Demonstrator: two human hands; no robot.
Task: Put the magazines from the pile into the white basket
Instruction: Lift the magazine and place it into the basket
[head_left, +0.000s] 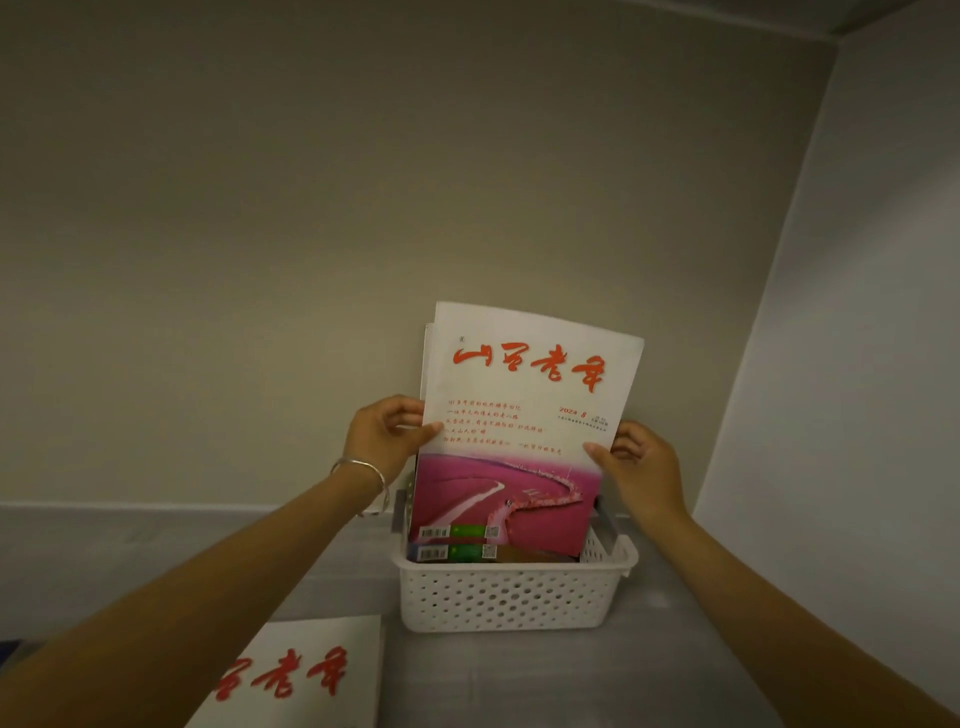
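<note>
A white perforated basket (511, 597) stands on the grey surface near the wall. Upright in it is a magazine (524, 415) with a white top, red lettering and a pink landscape photo; its lower edge sits just inside the basket. My left hand (382, 439) pinches its left edge and my right hand (639, 465) pinches its right edge. More magazines stand behind and below it in the basket; one lower cover with a barcode strip (452, 552) shows. The pile's top magazine (311, 670) lies flat at the lower left, partly covered by my left forearm.
The beige back wall is right behind the basket and a side wall (857, 364) closes in on the right. The grey surface (571, 675) stretches in front of the basket. A silver bracelet (366, 470) is on my left wrist.
</note>
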